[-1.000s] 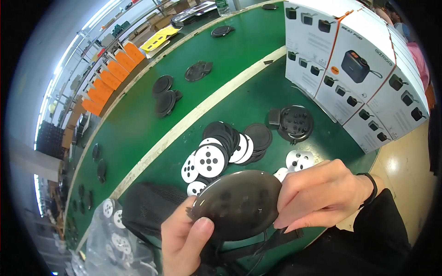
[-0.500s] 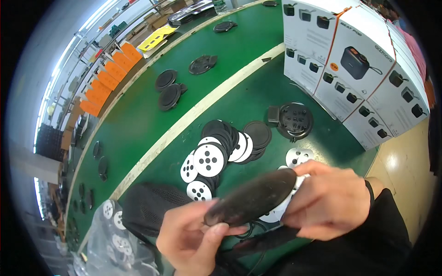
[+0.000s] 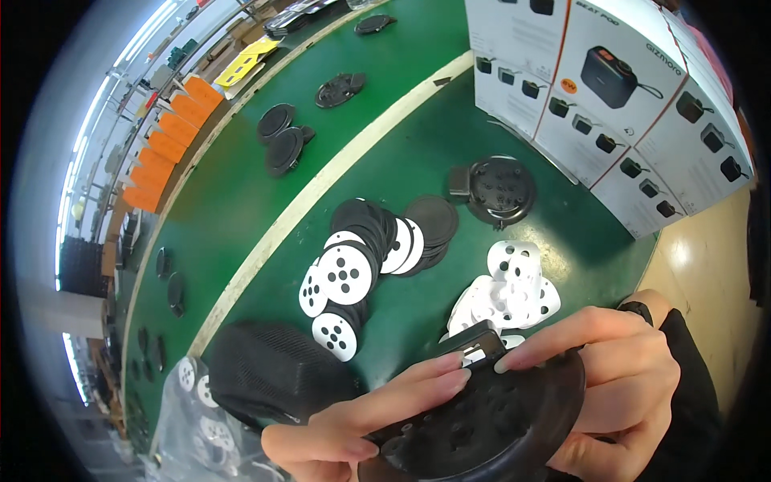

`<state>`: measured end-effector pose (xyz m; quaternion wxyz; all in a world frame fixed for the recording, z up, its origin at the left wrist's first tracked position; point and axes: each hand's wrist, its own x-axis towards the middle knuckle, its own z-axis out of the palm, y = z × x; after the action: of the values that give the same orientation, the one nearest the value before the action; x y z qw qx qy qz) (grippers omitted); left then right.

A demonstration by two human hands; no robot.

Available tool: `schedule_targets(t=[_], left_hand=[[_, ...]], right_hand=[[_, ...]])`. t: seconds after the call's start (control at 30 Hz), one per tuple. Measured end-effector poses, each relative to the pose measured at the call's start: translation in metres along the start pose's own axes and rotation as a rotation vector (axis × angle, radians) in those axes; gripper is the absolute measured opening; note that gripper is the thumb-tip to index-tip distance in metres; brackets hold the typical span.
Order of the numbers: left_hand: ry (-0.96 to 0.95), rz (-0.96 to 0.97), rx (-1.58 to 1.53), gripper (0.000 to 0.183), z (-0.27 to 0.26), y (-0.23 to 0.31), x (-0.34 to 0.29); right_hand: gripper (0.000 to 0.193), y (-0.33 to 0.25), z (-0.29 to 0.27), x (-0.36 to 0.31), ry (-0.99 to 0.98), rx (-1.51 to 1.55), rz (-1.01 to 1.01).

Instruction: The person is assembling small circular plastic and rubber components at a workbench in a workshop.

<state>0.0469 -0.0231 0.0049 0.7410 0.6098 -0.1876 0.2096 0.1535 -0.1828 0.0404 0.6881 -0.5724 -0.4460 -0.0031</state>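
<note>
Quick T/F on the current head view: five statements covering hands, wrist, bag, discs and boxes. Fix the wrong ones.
1. The left hand and right hand both hold a round black part. True.
2. The clear plastic bag lies right of the black mesh pouch. False: the bag lies left of the pouch.
3. A black band is on the right wrist. True.
4. The white boxes stand at lower left. False: the boxes stand at upper right.
5. White discs with dark spots lie on the green table. True.

You've got a blk round unit [image 3: 490, 422], wht discs [image 3: 345, 274] w/ blk dots, blk mesh-patterned pouch [image 3: 277, 373], grn tabletop [image 3: 401, 153] w/ cream stripe [image 3: 291, 215] & orange-lined wht boxes [image 3: 590, 153].
</note>
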Motion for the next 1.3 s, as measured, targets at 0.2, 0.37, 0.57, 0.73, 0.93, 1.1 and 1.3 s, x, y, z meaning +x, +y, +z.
schedule_targets(t=[0.2,0.37,0.57,0.73,0.93,1.1,1.3], left_hand=[[0.763,-0.832,-0.174,0.043,0.014,0.039,0.003],[0.513,-1.261,-0.422,0.071,-0.011,0.04,0.001],[0.365,-1.182,-0.497,0.074,-0.006,0.033,0.003],[0.484,-1.245,-0.377,0.072,0.001,0.039,0.007],[0.45,-1.276,-0.482,0.059,-0.005,0.038,0.01],[0.32,-1.206,-0.396,0.052,-0.009,0.036,0.007],[0.035,-0.804,0.004,0.046,-0.011,0.027,-0.005]], right_hand=[[0.022,0.035,0.008,-0.013,0.114,-0.019,-0.565],[0.021,0.017,0.028,-0.014,0.387,-0.045,-0.35],[0.02,0.025,0.014,-0.013,0.187,-0.112,-0.474],[0.019,0.03,0.017,-0.017,0.189,-0.122,-0.539],[0.015,0.027,0.016,-0.015,0.188,-0.25,-0.562],[0.014,0.042,0.02,-0.011,0.185,-0.298,-0.806],[0.015,0.008,0.01,-0.015,0.035,-0.259,-0.237]])
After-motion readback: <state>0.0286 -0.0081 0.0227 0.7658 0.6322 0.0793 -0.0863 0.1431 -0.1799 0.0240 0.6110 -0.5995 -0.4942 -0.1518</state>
